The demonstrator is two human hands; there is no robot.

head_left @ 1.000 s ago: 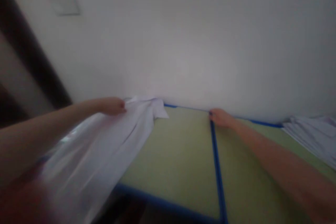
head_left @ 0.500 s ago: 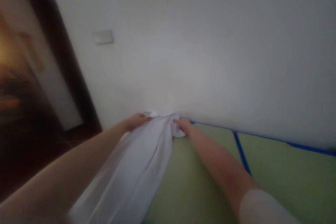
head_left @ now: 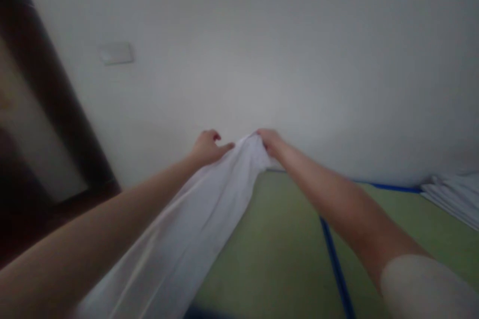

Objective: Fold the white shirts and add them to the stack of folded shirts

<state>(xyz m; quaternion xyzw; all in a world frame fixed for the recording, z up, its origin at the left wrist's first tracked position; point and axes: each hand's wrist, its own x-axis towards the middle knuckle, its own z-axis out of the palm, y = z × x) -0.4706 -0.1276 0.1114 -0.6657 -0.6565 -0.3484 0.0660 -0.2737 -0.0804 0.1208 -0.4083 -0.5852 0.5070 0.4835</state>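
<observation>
A long white cloth (head_left: 202, 219), perhaps a garment, runs from the bottom edge up to my hands, pulled into lengthwise folds. Its far end is pinched in my right hand (head_left: 271, 142), raised in front of the wall. My left hand (head_left: 211, 147) is at the cloth's left edge. Its fingers curl apart from the thumb, which points toward the cloth; whether the thumb touches it I cannot tell. The picture is blurred, and the near end of the cloth is out of view.
Below the cloth lies a green mat (head_left: 277, 239) with blue borders, against a pale wall (head_left: 299, 60). Folded white fabric (head_left: 454, 197) rests on it at far right. A switch plate (head_left: 117, 53) is on the wall, and a dark door frame (head_left: 56, 75) stands left.
Both hands have risen from the mat, lifting the cloth's far end. My left hand has loosened from the cloth. The view has turned right, bringing the folded fabric into sight.
</observation>
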